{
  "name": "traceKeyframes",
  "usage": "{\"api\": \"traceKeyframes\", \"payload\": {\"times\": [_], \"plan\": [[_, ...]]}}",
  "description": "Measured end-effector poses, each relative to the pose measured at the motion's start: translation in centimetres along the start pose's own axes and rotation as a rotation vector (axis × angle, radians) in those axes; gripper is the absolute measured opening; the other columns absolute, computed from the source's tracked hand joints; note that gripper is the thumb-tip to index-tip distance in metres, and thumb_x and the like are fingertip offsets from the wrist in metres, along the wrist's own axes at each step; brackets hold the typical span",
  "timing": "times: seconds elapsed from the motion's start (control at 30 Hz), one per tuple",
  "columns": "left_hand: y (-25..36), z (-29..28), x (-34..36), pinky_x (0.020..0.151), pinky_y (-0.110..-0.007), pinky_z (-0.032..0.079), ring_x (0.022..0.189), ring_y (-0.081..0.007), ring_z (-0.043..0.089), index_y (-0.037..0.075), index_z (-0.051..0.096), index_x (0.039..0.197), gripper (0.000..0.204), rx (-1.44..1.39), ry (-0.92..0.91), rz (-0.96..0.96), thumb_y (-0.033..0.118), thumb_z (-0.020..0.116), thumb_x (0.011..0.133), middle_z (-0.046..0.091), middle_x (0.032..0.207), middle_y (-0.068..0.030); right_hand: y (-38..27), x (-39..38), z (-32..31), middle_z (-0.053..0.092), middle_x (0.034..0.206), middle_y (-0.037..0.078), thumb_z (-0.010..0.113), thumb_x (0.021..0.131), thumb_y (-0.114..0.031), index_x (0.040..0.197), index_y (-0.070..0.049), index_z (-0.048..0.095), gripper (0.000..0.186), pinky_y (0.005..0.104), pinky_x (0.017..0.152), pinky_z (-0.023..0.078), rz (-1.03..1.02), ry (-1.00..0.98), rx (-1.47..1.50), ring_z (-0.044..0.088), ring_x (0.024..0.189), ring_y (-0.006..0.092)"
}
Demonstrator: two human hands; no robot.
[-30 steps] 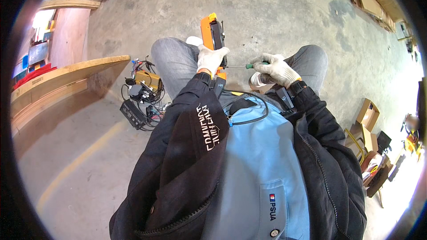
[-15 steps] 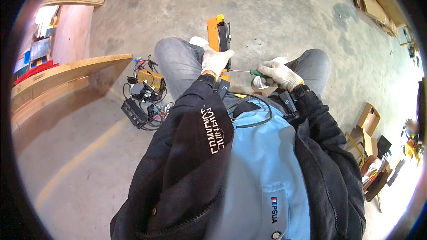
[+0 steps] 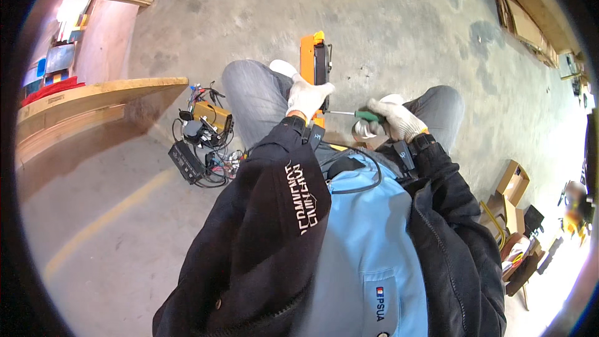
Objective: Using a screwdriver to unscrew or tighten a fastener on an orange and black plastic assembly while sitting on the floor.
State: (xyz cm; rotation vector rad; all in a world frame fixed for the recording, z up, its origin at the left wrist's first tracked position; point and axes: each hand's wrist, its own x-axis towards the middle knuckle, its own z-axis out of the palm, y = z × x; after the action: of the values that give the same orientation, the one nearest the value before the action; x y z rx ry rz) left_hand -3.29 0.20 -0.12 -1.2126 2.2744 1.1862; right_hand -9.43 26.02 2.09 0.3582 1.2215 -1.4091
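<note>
I have the left hand [image 3: 306, 95] with its grip clamped around the lower part of the orange-and-black case [image 3: 307, 57], while the right hand [image 3: 398, 118], to the right of the case, has its grip closed on the green handle of a screwdriver [image 3: 368, 115], its shaft pointing left at the case's near end; from here I cannot tell whether the tip is seated. On my feed, a gray trouser leg [image 3: 249, 84] lies just left of the case, with a tangle of cables and boxes [image 3: 186, 159] on the floor farther left of it
</note>
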Motion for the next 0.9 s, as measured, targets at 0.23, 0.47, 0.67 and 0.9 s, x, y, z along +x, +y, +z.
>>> {"api": "traceKeyframes", "payload": {"times": [0.23, 0.47, 0.67, 0.9], "plan": [[0.2, -0.1, -0.3, 0.096, -0.04, 0.059, 0.109, -0.0373, 0.074, -0.008, 0.048, 0.139, 0.091, -0.003, -0.026, 0.047, 0.038, 0.089, 0.073, 0.073, 0.119, -0.0264, -1.6, -1.3, 0.2, 0.064, 0.071, 0.0, 0.056, 0.112, -0.045, 0.103, -0.005, 0.071, 0.044, 0.0234, 0.041, 0.035, 0.153, -0.202, -0.436, 0.044, 0.044, 0.0057], [-0.7, 0.0, 0.3, 0.092, -0.039, 0.06, 0.106, -0.0341, 0.075, -0.01, 0.047, 0.138, 0.088, -0.004, -0.061, 0.045, 0.032, 0.09, 0.074, 0.073, 0.116, -0.0242, 0.9, -0.6, 0.8, 0.07, 0.076, 0.005, 0.059, 0.108, -0.036, 0.098, 0.001, 0.071, 0.04, 0.0339, 0.066, 0.053, -0.238, -0.121, -0.78, 0.065, 0.07, 0.0178], [-1.5, 0.3, 0.5, 0.089, -0.038, 0.06, 0.104, -0.0326, 0.075, -0.011, 0.047, 0.138, 0.089, 0.005, -0.059, 0.025, 0.032, 0.091, 0.073, 0.073, 0.117, -0.0237, 1.0, -0.9, 1.5, 0.075, 0.085, 0.016, 0.065, 0.104, -0.034, 0.108, -0.004, 0.076, 0.031, 0.0432, 0.075, 0.057, -0.715, 0.073, -1.363, 0.073, 0.08, 0.035], [-0.8, 0.4, 0.6, 0.082, -0.037, 0.061, 0.092, -0.029, 0.076, -0.01, 0.06, 0.127, 0.074, -0.079, -0.057, 0.048, 0.031, 0.091, 0.073, 0.076, 0.103, -0.0191, 0.1, -1.2, 0.9, 0.078, 0.095, 0.012, 0.072, 0.098, -0.025, 0.115, -0.002, 0.077, 0.029, 0.0406, 0.085, 0.057, -0.451, 0.083, -0.927, 0.075, 0.093, 0.0249]]}}
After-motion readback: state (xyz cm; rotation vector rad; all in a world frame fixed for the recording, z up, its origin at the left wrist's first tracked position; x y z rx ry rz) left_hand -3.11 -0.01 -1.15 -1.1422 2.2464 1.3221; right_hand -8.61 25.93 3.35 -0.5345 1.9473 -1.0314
